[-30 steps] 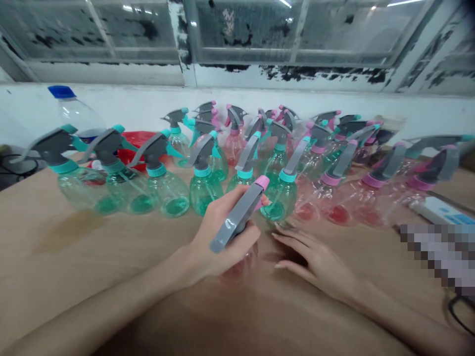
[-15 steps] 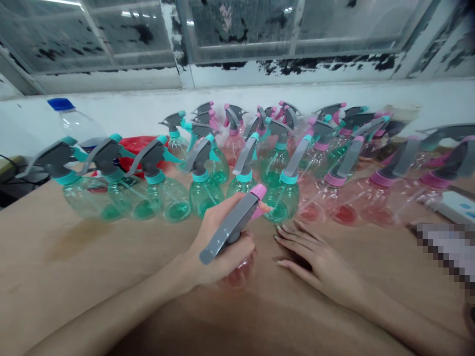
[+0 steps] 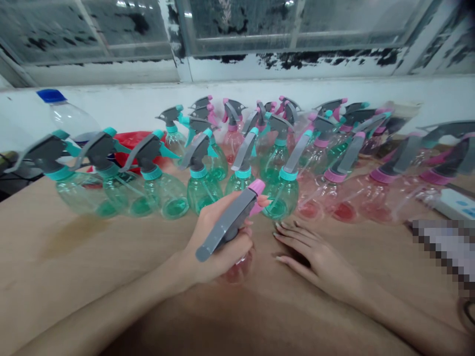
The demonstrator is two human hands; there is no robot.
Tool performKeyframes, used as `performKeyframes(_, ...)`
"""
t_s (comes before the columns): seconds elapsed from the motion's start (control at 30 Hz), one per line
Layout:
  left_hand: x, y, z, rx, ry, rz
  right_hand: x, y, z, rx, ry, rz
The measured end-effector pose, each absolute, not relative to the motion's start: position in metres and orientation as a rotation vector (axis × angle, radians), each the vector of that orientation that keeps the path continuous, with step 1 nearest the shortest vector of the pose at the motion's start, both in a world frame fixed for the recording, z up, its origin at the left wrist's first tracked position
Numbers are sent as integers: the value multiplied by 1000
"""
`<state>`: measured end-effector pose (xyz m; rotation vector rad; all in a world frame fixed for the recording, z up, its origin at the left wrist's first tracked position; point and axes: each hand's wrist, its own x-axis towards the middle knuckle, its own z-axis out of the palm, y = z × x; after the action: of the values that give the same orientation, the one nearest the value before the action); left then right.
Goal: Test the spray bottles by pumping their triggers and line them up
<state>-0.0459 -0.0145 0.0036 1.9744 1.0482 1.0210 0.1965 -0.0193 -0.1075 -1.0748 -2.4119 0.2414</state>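
Note:
My left hand (image 3: 218, 232) is closed around the neck of a spray bottle (image 3: 232, 220) with a grey trigger head, a pink nozzle and a clear pink body. My fingers and the head hide its collar and most of the body; the base appears to be on the table (image 3: 141, 277). To the right, my right hand (image 3: 313, 254) lies on the tabletop, fingers stretched out, holding nothing. Just beyond both hands is a green spray bottle (image 3: 279, 198) with a turquoise collar, one of a row of green bottles. Beside it stands a pink spray bottle (image 3: 334, 205).
More green and pink spray bottles crowd behind the front row. A large clear bottle with a blue cap (image 3: 52, 96) and a red item (image 3: 135, 143) are at the back left. On the right lie a white box (image 3: 456, 202) and a pixelated object (image 3: 445, 247). A brown stain (image 3: 76, 235) marks the table.
The view has shifted slightly. My left hand keeps its hold on the pink spray bottle, and my right hand remains flat on the table.

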Motion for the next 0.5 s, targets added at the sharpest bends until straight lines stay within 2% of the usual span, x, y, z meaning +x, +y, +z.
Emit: performKeyframes(0.5,-45,-15,5,1960,1044,1012,194,-22,-106,-1085,-2501,199)
